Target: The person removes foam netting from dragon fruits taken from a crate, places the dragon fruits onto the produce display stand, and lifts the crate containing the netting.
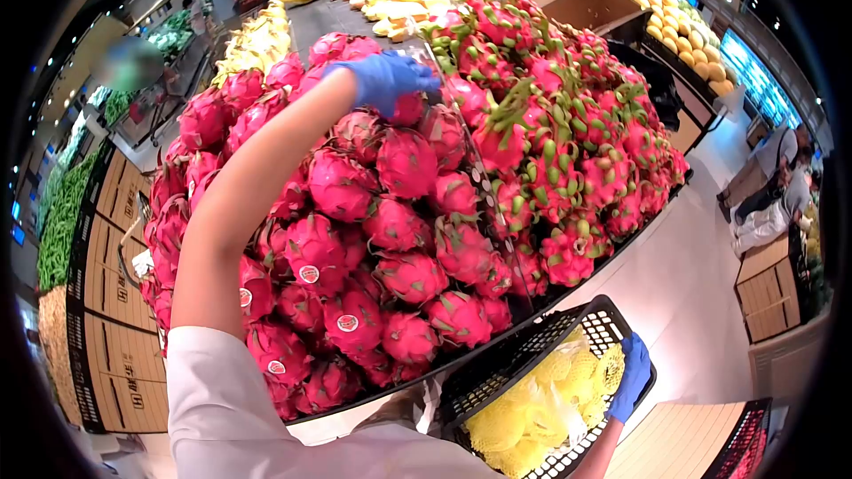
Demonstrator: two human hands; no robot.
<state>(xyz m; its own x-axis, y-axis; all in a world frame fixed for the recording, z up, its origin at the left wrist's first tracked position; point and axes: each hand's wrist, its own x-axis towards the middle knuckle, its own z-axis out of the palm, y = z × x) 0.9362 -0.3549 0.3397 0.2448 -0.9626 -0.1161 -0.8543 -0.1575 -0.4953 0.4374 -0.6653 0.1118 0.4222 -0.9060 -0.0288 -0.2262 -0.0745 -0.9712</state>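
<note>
My left hand (390,82), in a blue glove, reaches across a heap of pink dragon fruit (342,184). Its fingertips are near the upper end of a clear divider (475,155); the fingers are partly hidden, so I cannot tell whether they grip anything. Right of the divider lie dragon fruit with longer green scales (568,142). My right hand (632,377), also gloved in blue, grips the side rim of a black plastic basket (541,337) at the lower right. Inside the basket are yellow fruits in netting (532,404), partly under clear plastic.
Bananas (253,44) and other yellow produce (399,4) lie behind the heap. At the right back stand an empty-looking brown crate (593,7) and yellow melons (679,35). Wooden crates (120,302) with green vegetables line the left. People (768,182) are at the far right and back left.
</note>
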